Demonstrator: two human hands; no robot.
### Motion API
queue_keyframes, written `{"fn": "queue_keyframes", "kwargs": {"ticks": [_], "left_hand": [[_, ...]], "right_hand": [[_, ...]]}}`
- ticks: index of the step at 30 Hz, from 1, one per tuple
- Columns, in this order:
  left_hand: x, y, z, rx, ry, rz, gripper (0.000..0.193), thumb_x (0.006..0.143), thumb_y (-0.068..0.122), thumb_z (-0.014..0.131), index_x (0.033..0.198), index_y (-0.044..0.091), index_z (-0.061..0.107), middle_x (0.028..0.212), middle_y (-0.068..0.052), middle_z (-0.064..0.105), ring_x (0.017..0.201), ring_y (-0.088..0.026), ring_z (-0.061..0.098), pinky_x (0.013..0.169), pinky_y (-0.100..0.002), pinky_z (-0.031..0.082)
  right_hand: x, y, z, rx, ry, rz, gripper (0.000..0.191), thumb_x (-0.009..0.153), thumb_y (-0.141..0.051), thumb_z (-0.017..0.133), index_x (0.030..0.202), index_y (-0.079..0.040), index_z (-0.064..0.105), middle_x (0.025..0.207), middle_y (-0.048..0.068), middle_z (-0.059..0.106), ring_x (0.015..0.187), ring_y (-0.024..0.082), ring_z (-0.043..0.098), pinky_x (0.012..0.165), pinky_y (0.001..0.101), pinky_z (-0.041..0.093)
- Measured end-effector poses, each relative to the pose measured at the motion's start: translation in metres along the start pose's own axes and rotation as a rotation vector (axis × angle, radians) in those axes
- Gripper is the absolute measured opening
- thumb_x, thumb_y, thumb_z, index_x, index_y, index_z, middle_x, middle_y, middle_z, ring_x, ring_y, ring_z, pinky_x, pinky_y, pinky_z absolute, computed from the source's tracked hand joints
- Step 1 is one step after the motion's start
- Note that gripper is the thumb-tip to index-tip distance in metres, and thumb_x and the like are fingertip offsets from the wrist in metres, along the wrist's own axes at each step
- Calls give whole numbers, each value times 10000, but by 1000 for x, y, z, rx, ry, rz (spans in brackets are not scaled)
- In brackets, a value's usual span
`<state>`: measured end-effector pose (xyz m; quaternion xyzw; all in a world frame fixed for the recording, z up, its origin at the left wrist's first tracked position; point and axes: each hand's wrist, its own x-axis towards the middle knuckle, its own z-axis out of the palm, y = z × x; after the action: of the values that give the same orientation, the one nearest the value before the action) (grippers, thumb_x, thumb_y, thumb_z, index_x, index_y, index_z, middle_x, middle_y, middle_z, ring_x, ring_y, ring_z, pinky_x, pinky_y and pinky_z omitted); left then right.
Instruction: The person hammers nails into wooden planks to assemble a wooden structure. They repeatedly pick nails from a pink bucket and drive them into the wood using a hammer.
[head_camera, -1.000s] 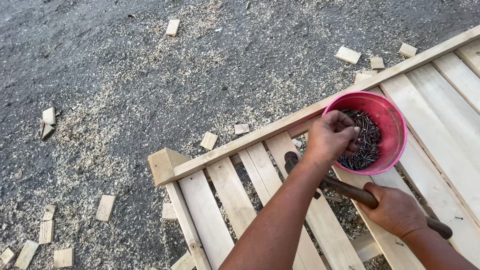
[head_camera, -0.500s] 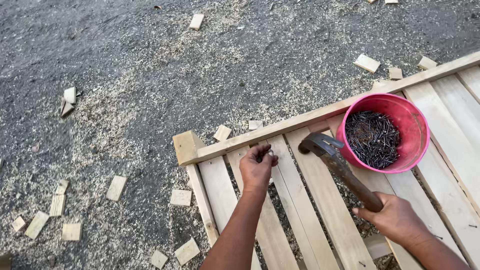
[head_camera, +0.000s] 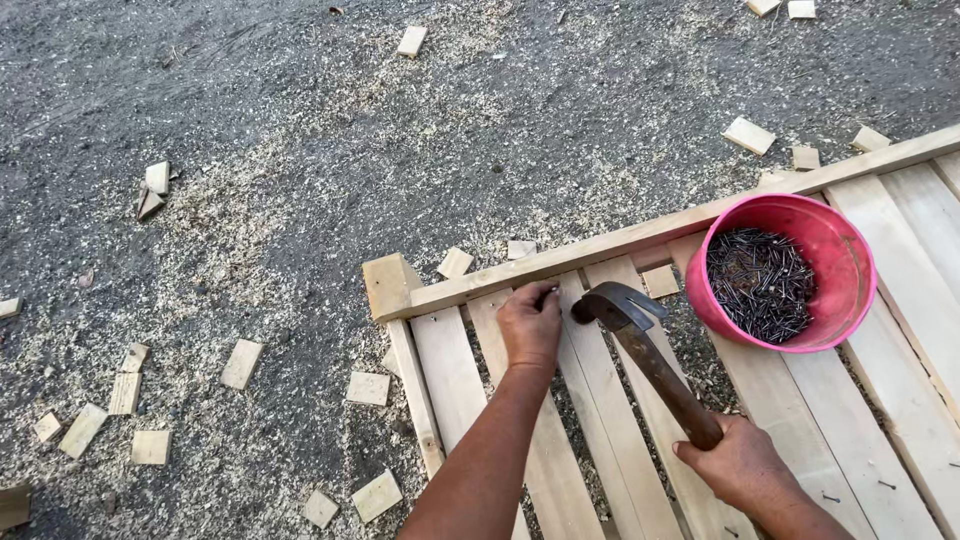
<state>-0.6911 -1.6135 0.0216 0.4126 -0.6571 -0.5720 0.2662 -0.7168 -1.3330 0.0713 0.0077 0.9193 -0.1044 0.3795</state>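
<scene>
1. Head view, the hands: the left hand (head_camera: 530, 325) rests on a pale slat of the wooden frame (head_camera: 900, 280), just below the long cross rail (head_camera: 640, 245). Its fingers are curled together, thumb and forefinger pinching a small nail (head_camera: 549, 293) whose tip sits near the rail; the nail is too small to tell whether it stands upright.
2. The right hand (head_camera: 740, 463) is wrapped tight around the near end of the claw hammer (head_camera: 640, 345). The wooden handle slants from near right up to far left.
3. The dark metal hammer head hangs just right of the left hand, close to the pinched nail; I cannot tell whether it touches the wood.
4. Right of the hammer head, a pink bucket (head_camera: 845, 265) sits on the slats, holding a heap of dark nails (head_camera: 760, 283).
5. The frame lies flat on the ground, its slats running from the rail toward the near edge, with gaps between them. A square block (head_camera: 388, 283) caps the left end of the rail.
6. The grey gravel ground (head_camera: 250, 90) spreads to the left and far side, dusted with sawdust (head_camera: 250, 240).
7. Small wood offcuts (head_camera: 240, 363) lie scattered over it, several near left and a few on the far right.
</scene>
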Motion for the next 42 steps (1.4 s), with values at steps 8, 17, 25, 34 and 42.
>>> {"fn": "queue_keyframes", "kwargs": {"ticks": [8, 17, 25, 34, 42], "left_hand": [[-1, 17, 17, 473, 50, 51, 176, 826, 334, 727, 952, 264, 827, 970, -30, 752, 920, -267, 710, 811, -403, 559], [3, 11, 17, 486, 49, 17, 171, 863, 385, 729, 974, 300, 827, 989, 2, 773, 898, -226, 728, 821, -359, 571], [5, 7, 20, 573, 19, 90, 151, 865, 370, 719, 945, 298, 825, 999, 19, 775, 896, -209, 732, 803, -345, 583], [5, 1, 19, 546, 65, 176, 149, 881, 333, 706, 934, 258, 823, 978, -25, 766, 870, -272, 725, 765, -398, 582], [-4, 12, 7, 566, 0, 239, 170, 892, 289, 680, 1016, 233, 783, 1005, -46, 725, 841, -301, 721, 742, -419, 585]], "right_hand": [[-12, -1, 21, 241, -56, 70, 408, 768, -319, 836, 1031, -25, 734, 618, 173, 671, 493, 296, 652, 538, 459, 555], [-3, 6, 34, 83, 28, -6, 420, 728, -379, 841, 1041, -100, 827, 900, 137, 790, 923, 278, 758, 923, 396, 602], [-23, -6, 30, 139, 6, 35, 441, 733, -385, 848, 1084, -120, 818, 944, 131, 783, 956, 265, 748, 928, 389, 587], [-41, -22, 18, 238, 103, -25, 450, 742, -393, 842, 1103, -128, 798, 888, 106, 774, 876, 242, 731, 864, 394, 581], [-39, -20, 23, 424, 81, 172, 386, 771, -279, 853, 1090, -87, 752, 651, 131, 698, 546, 239, 656, 601, 418, 555]]}}
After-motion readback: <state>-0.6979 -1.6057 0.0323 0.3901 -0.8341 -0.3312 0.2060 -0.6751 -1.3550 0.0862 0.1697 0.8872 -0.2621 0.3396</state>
